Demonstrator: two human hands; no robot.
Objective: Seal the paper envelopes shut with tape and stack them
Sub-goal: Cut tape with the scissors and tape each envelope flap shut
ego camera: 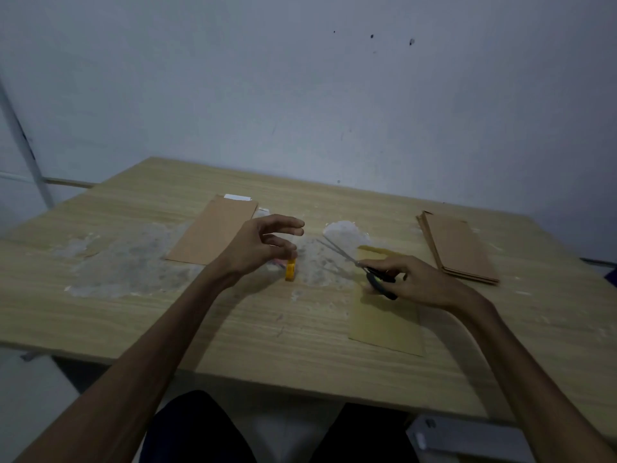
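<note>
Scissors (374,274) gripped in the right hand (420,282) could nick the envelope (384,322) beneath, while left hand (263,245) fingers hang loosely curled over the tape (290,269).

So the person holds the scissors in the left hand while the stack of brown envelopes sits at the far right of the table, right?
Not quite. The head view shows the scissors in the right hand; the left hand is over the yellow tape roll. The stack of brown envelopes does sit at the far right of the table.
</note>
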